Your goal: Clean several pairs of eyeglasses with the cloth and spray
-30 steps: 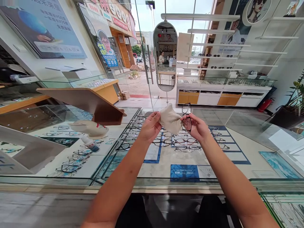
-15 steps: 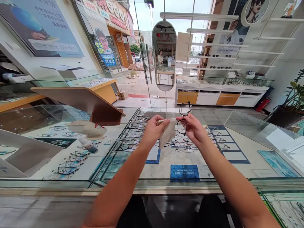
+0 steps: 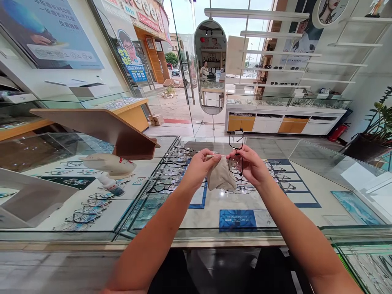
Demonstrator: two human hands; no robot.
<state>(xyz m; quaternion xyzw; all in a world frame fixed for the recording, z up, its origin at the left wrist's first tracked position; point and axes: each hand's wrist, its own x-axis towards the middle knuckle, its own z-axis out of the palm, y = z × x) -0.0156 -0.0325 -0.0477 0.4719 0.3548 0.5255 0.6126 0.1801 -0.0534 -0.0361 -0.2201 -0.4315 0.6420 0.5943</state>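
Near the centre of the frame, the left hand (image 3: 200, 166) pinches a pale cloth (image 3: 221, 179) between thumb and fingers, and the right hand (image 3: 251, 164) holds black-rimmed glasses (image 3: 235, 165) in a narrow grip around the middle, one lens above the other. The likeliest trouble is a slip: the grip covers only a small part of the frame, so a tug from the cloth could twist the glasses or pull them free onto the glass counter (image 3: 196, 223) below. Squeezing hard at the middle could strain the frame, and bare fingertips so close to the lenses could smudge them. The cloth hangs loosely and could snag on the lower rim. The right fingers hide the bridge, and the temples are hard to make out. Whether the cloth touches the lower lens or merely hangs just beside it cannot be told, nor can any mark on the lenses. The cloth and hands cover some of the display eyeglasses (image 3: 159, 188), while the white box (image 3: 33, 200) is cut off at the left edge.
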